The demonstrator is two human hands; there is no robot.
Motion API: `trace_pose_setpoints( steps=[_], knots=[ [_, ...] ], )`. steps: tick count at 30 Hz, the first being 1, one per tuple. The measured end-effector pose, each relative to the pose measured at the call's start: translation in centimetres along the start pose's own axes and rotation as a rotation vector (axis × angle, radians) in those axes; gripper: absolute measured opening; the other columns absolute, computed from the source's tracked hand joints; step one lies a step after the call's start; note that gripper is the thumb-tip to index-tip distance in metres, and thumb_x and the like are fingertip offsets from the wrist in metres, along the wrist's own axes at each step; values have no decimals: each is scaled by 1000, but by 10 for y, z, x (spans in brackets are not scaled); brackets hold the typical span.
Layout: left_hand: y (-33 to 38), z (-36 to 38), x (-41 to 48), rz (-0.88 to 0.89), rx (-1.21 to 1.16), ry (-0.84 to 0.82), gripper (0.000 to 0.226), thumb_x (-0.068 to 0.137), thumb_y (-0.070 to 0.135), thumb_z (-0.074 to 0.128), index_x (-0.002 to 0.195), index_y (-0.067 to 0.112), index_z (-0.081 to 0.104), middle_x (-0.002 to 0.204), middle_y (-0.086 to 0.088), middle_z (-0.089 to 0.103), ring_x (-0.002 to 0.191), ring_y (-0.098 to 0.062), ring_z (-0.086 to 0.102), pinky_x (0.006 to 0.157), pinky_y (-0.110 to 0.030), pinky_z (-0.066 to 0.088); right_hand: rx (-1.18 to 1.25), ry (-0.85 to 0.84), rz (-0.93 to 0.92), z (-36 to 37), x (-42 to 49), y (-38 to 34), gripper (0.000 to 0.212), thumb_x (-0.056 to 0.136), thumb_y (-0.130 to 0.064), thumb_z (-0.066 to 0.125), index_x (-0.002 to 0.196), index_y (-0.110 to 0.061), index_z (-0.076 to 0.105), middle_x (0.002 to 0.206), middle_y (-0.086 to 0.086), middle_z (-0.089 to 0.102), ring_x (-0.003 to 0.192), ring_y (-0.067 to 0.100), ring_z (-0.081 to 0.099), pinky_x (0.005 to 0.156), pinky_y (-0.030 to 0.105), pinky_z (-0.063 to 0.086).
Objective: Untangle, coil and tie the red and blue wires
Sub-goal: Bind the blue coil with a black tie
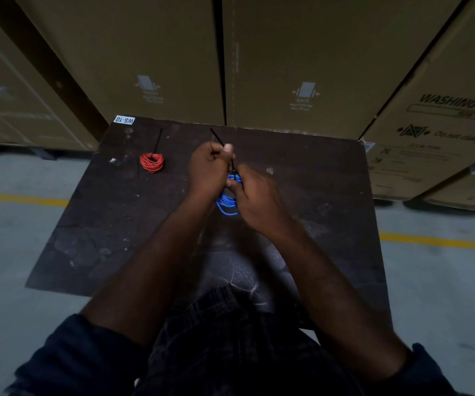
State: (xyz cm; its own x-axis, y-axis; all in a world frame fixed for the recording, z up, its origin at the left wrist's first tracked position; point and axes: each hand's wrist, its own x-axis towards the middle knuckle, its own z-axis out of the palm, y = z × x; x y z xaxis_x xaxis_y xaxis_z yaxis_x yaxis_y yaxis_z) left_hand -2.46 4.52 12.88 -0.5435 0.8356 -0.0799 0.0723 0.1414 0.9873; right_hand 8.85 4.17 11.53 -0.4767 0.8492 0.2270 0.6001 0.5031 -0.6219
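While my 2 hands meet above the middle of the dark table, my left hand pinches a black cable tie between thumb and curled fingers, its tail poking out past my knuckles. My right hand grips the blue wire coil, fingers curled round its upper part, the lower loops showing between my wrists. The red wire coil lies on the table well to the left, apart from both hands, with 1 black tie sticking out of it toward the WS-10 label. Cardboard boxes stand behind the table.
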Motion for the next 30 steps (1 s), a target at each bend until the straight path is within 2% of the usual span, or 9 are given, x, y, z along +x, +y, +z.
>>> trace_pose_setpoints(
  steps=[4, 7, 12, 15, 20, 25, 30],
  knots=[
    [-2, 4, -13, 40, -63, 41, 18, 91, 20, 60, 75, 13, 57, 70, 1, 64, 59, -5, 55, 59, -25, 46, 114, 18, 61, 5, -10, 5, 12, 96, -25, 50, 87, -18, 45, 87, 13, 61, 82, 32, 56, 64, 28, 24],
    [-7, 10, -16, -17, -93, 62, 19, 91, 20, 60, 72, 14, 58, 66, 3, 61, 56, -3, 53, 59, -25, 45, 115, 45, 49, 7, -14, 5, 15, 95, -25, 49, 85, -14, 46, 84, 14, 60, 79, 33, 56, 63, 28, 23],
    [-13, 11, -11, -182, -209, 37, 28, 92, 16, 59, 64, 14, 55, 60, 1, 55, 56, -10, 49, 59, -28, 42, 119, 118, -18, 8, -15, 0, 26, 97, -26, 37, 82, -9, 50, 79, 13, 59, 75, 31, 51, 68, 36, 33],
    [-13, 11, -10, -266, -291, 43, 29, 93, 12, 56, 65, 13, 53, 64, -3, 55, 58, -11, 50, 59, -27, 44, 137, 141, 13, 11, -14, -1, 28, 99, -24, 37, 78, -10, 50, 74, 12, 58, 71, 29, 54, 66, 33, 33],
    [-13, 10, -7, -329, -379, 49, 28, 94, 10, 54, 66, 12, 53, 65, -3, 56, 58, -10, 51, 59, -25, 45, 137, 144, 51, 13, -9, -3, 25, 97, -24, 42, 75, -13, 49, 70, 11, 59, 66, 29, 56, 61, 34, 33],
    [4, 4, 2, -318, -429, -23, 26, 95, 15, 52, 70, 10, 54, 64, -3, 54, 60, -13, 52, 60, -26, 45, 189, 148, 39, 4, 8, -7, 24, 95, -31, 45, 83, -14, 57, 69, -1, 57, 67, 21, 58, 59, 33, 38],
    [2, 1, 4, -336, -420, 34, 28, 96, 14, 52, 68, 10, 53, 64, -3, 54, 59, -13, 51, 61, -27, 45, 259, 209, 128, 15, 8, -8, 25, 94, -35, 47, 80, -16, 56, 66, -5, 56, 65, 16, 57, 59, 34, 40]
  ],
)
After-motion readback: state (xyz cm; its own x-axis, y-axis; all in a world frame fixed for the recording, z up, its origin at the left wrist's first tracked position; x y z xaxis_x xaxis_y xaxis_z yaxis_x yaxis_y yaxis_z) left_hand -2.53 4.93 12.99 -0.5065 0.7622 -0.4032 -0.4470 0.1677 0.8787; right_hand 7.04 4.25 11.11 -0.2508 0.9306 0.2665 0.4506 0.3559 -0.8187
